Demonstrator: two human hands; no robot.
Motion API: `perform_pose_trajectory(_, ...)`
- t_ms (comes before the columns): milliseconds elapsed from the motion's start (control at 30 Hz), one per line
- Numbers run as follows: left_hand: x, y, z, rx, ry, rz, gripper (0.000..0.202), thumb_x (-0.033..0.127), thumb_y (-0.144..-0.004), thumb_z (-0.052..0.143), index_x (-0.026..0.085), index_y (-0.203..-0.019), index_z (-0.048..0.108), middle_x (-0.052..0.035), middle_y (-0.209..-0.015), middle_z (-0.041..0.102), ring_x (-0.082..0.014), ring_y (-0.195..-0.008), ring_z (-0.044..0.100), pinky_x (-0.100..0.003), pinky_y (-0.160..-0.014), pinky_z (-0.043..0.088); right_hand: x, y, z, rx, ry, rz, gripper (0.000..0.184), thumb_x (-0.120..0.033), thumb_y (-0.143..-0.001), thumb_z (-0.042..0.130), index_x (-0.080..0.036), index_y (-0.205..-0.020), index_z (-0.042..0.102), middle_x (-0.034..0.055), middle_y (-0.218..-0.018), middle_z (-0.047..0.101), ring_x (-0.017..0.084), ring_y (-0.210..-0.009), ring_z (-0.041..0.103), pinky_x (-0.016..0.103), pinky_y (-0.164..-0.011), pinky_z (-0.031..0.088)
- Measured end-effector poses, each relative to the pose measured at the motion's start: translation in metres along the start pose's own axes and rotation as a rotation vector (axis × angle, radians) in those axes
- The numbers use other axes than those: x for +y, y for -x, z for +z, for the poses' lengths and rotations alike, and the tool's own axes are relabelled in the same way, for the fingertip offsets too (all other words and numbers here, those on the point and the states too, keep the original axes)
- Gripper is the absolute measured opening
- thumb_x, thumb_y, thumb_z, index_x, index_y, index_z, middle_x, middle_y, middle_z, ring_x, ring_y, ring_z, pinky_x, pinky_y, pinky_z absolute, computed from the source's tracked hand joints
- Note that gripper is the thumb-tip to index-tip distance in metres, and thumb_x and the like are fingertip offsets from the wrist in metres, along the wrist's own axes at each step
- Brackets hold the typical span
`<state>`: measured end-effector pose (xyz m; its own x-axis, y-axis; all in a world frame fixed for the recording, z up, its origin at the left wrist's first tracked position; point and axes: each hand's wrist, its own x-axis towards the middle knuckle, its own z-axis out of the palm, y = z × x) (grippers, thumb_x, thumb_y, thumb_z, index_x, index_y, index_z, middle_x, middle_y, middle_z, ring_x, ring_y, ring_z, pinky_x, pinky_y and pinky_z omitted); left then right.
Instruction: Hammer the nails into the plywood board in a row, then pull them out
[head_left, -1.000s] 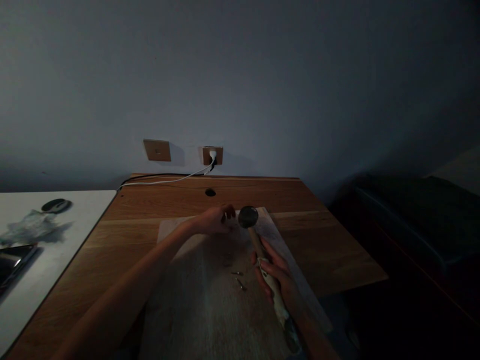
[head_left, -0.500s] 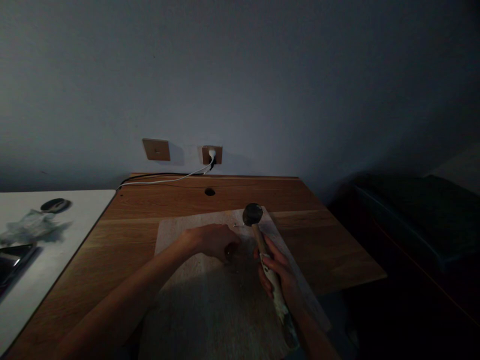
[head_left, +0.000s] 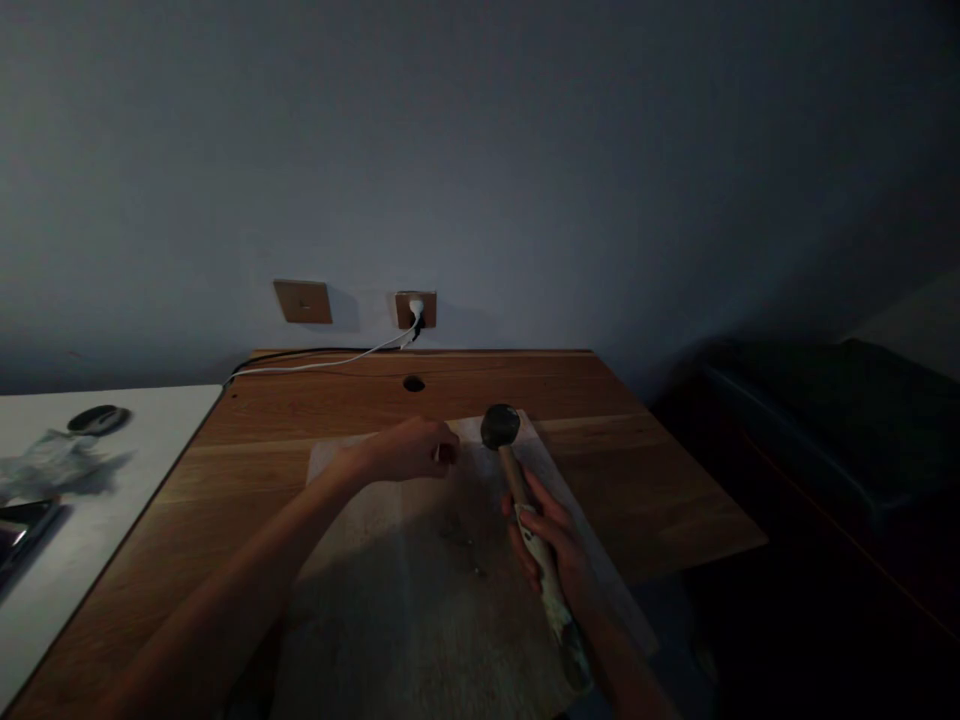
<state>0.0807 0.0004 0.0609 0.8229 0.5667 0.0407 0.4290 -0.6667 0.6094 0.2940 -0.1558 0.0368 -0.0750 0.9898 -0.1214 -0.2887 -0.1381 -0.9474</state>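
Observation:
My right hand is wrapped round the pale handle of a mallet. Its dark, round head points away from me, above the far right part of a pale wooden board. Over the board's far edge, left of the mallet head, is my left hand, its fingers curled together. What those fingers hold, if anything, is hidden. Small shiny bits show on the shaded middle of the board, too small to name.
The board lies on a wooden desk with a cable hole. Cables run to a wall socket behind. On the white table at left are a round dark object, crumpled clear plastic and a dark device.
My left hand has moved left and away from me, from the board's middle to its far edge. The mallet stays in my right hand, nearly in place. The view has shifted slightly.

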Motion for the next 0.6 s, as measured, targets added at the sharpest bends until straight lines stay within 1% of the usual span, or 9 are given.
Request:
perform_pose_trajectory(67, -0.013, 0.000, 0.002, 0.110, 0.047, -0.019, 0.019, 0.010, -0.077, 0.063, 0.018, -0.091, 0.073, -0.0021, -0.085, 0.070, -0.0133, -0.072, 0.063, -0.021, -0.067, 0.045, -0.002, 0.001, 0.001, 0.000, 0.016, -0.009, 0.052, -0.040, -0.087, 0.063, -0.023, -0.135, 0.051, -0.0010, -0.089, 0.061, 0.003, -0.035, 0.037, 0.017, -0.029, 0.038)
perform_pose_trajectory(133, -0.024, 0.001, 0.008, 0.197, 0.071, -0.053, 0.018, 0.013, -0.081, 0.063, 0.017, -0.096, 0.073, -0.0037, -0.090, 0.070, -0.0135, -0.075, 0.064, -0.022, -0.070, 0.046, -0.004, 0.001, 0.001, -0.003, 0.021, -0.009, 0.049, -0.040, -0.088, 0.063, -0.023, -0.133, 0.053, 0.0000, -0.093, 0.061, 0.002, -0.036, 0.038, 0.017, -0.029, 0.038)
perform_pose_trajectory(233, -0.031, 0.006, 0.022, 0.273, 0.107, -0.096, 0.018, 0.014, -0.084, 0.062, 0.016, -0.099, 0.073, -0.0045, -0.092, 0.072, -0.0143, -0.077, 0.065, -0.023, -0.071, 0.048, -0.004, 0.002, 0.001, 0.007, 0.021, 0.012, 0.051, -0.040, -0.087, 0.063, -0.024, -0.135, 0.052, 0.0001, -0.095, 0.061, 0.002, -0.037, 0.039, 0.017, -0.030, 0.039)
perform_pose_trajectory(300, -0.032, 0.009, 0.029, 0.303, 0.133, -0.115, 0.019, 0.011, -0.084, 0.062, 0.016, -0.099, 0.073, -0.0043, -0.089, 0.073, -0.0148, -0.077, 0.066, -0.024, -0.072, 0.049, -0.004, 0.002, 0.001, 0.017, 0.011, 0.017, 0.052, -0.040, -0.087, 0.064, -0.025, -0.135, 0.052, 0.0003, -0.096, 0.061, 0.002, -0.037, 0.039, 0.016, -0.028, 0.038)
perform_pose_trajectory(400, -0.031, 0.011, 0.033, 0.344, 0.151, -0.139, 0.018, 0.010, -0.082, 0.064, 0.017, -0.097, 0.072, -0.0037, -0.087, 0.074, -0.0154, -0.077, 0.067, -0.025, -0.071, 0.050, -0.004, 0.002, 0.002, 0.033, 0.004, 0.026, 0.053, -0.041, -0.086, 0.065, -0.024, -0.135, 0.052, 0.0003, -0.095, 0.062, 0.002, -0.036, 0.039, 0.016, -0.027, 0.036)
perform_pose_trajectory(500, -0.031, 0.011, 0.032, 0.347, 0.160, -0.140, 0.018, 0.009, -0.081, 0.065, 0.017, -0.096, 0.072, -0.0033, -0.087, 0.074, -0.0155, -0.077, 0.068, -0.025, -0.071, 0.050, -0.005, 0.002, 0.003, 0.037, 0.025, 0.036, 0.052, -0.041, -0.085, 0.065, -0.022, -0.132, 0.053, -0.0010, -0.087, 0.061, 0.003, -0.035, 0.038, 0.016, -0.028, 0.036)
perform_pose_trajectory(600, -0.032, 0.010, 0.033, 0.333, 0.142, -0.141, 0.015, 0.010, -0.082, 0.064, 0.016, -0.094, 0.071, -0.0030, -0.083, 0.073, -0.0150, -0.073, 0.067, -0.025, -0.068, 0.050, -0.004, 0.001, 0.003, 0.003, 0.013, 0.021, 0.045, -0.039, -0.088, 0.063, -0.022, -0.129, 0.055, -0.0014, -0.087, 0.060, 0.002, -0.035, 0.037, 0.016, -0.028, 0.035)
